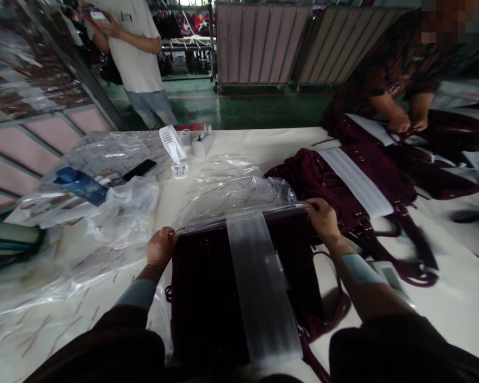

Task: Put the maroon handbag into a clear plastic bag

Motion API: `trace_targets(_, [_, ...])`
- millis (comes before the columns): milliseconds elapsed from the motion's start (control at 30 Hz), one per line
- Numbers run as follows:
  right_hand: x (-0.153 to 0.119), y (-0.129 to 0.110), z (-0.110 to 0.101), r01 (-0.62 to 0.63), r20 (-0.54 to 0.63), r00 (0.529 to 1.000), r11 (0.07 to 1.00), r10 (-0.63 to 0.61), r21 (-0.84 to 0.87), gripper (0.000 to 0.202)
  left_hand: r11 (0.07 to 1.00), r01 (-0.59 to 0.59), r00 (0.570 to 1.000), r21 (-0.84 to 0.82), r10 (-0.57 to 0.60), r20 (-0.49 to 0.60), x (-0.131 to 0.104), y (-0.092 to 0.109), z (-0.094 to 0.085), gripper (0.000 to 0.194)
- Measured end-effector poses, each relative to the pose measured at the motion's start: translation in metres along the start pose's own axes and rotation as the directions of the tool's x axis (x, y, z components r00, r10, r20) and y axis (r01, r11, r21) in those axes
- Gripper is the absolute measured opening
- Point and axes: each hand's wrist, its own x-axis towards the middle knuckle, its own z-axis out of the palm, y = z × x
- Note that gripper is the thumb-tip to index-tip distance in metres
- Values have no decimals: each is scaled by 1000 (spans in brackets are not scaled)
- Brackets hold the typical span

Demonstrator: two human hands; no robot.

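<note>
A dark maroon bag (203, 287) lies flat in front of me, with a band of white foam wrap (259, 287) running down across it. Beyond its far edge spreads a clear plastic bag (231, 186), its opening pulled taut along the top of the maroon bag. My left hand (160, 246) pinches the left corner of the plastic. At the right corner, my right hand (322, 217) grips the same plastic edge, fingers closed. The maroon bag's straps (335, 308) trail out on its right side.
More maroon bags with foam bands (359, 181) lie to the right, where a co-worker's hands (409, 122) handle one. On the left are a blue bottle (82, 186), a phone (139, 169) and plastic sheets (64, 298). A small white fan (173, 143) stands beyond. Another person (133, 53) stands across the table.
</note>
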Motion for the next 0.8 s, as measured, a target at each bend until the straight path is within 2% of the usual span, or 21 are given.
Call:
trace_targets(67, [-26,8,-2,133,-48,989,982,-140,-131,30,996,-87,996,9,88,-27,-3,-6,-4,18])
trace_targets(133, [-57,25,-1,209,-35,973,935,-228,-286,27,988,-155,986,-6,155,-58,-11,-9,-8,17])
trace_targets(200, [-87,46,4,255,60,966,884,-252,-391,24,980,-197,978,-27,194,-78,-22,-12,-10,17])
trace_targets(267, [-107,65,11,254,154,966,857,-205,-449,22,979,-202,976,-42,197,-95,-37,-16,-10,17])
trace_targets(400, [-112,79,23,160,179,980,863,-82,-479,26,981,-180,981,-70,173,-85,-66,-26,-5,14])
trace_targets(500, [-101,72,24,204,288,956,818,-49,-538,24,976,-204,976,-69,208,58,-81,-23,-12,12])
trace_targets(567, [-96,68,20,241,411,911,780,23,-578,22,969,-240,956,-59,246,158,-86,-16,-28,13])
trace_targets(667, [-98,72,12,281,524,850,791,57,-543,21,962,-269,945,-46,273,181,-89,-2,-64,12])
trace_targets(733, [-103,84,9,295,532,847,829,4,-476,20,964,-261,946,-40,264,189,-91,7,-88,11])
trace_targets(800, [-107,100,9,290,487,870,876,-74,-386,19,977,-214,942,-27,213,260,-99,18,-104,10])
